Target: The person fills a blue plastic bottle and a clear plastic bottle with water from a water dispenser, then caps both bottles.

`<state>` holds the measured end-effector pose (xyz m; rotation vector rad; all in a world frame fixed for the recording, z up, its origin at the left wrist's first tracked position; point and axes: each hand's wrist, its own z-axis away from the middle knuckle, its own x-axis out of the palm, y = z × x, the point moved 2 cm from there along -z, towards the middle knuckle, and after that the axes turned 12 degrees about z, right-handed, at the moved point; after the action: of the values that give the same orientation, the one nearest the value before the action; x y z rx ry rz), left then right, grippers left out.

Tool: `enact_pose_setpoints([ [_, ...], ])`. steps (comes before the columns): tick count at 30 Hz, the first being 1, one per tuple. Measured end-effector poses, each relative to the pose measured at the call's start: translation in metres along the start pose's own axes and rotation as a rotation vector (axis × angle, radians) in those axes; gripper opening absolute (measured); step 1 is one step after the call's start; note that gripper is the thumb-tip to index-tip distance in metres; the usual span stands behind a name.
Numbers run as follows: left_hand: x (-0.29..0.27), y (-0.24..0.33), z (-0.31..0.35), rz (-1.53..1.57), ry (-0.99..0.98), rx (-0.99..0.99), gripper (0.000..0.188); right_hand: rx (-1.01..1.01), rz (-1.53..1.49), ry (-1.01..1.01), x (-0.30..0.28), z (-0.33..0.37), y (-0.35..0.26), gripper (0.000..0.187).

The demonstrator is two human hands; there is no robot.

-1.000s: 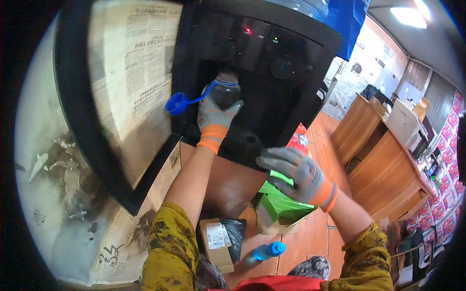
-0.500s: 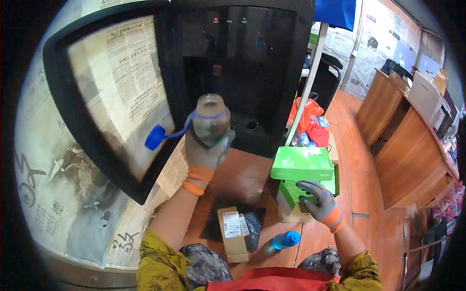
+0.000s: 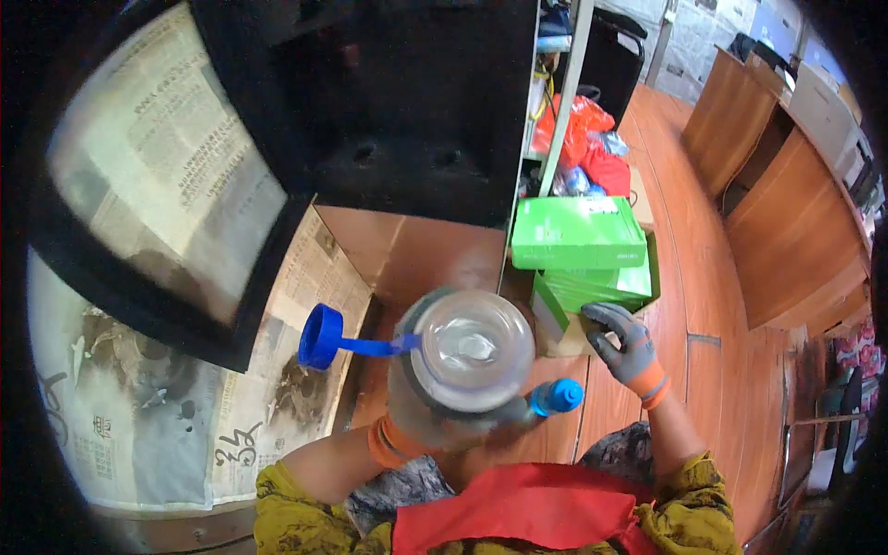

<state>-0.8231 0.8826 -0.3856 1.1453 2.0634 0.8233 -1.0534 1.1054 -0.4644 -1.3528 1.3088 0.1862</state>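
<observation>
1 bottle point(image 3: 467, 356), 2 green boxes point(image 3: 578, 233)

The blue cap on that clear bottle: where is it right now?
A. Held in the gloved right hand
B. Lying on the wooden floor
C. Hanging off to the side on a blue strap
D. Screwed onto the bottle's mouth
C: the blue cap dangles on its strap beside the open mouth of the clear bottle, which the left hand holds; the right hand is empty.
</observation>
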Motion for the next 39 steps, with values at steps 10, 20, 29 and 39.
enact_pose_setpoints([
  [10, 0.049, 0.019, 0.027, 1.575, -0.043, -0.75, 0.066, -0.002, 0.047, -0.041, 0.018, 0.011, 0.025, 0.039],
  [20, 0.068, 0.031, 0.043, 1.738, -0.063, -0.735, 0.072, 0.022, 0.002, -0.044, 0.014, 0.014, 0.021, 0.039],
  [29, 0.078, 0.037, 0.063, 1.8, -0.006, -0.745, 0.077, -0.002, 0.031, -0.043, 0.014, 0.017, 0.025, 0.04],
  [39, 0.071, 0.024, 0.059, 1.738, 0.018, -0.737, 0.084, 0.021, 0.02, -0.101, 0.012, 0.016, 0.022, 0.039],
])
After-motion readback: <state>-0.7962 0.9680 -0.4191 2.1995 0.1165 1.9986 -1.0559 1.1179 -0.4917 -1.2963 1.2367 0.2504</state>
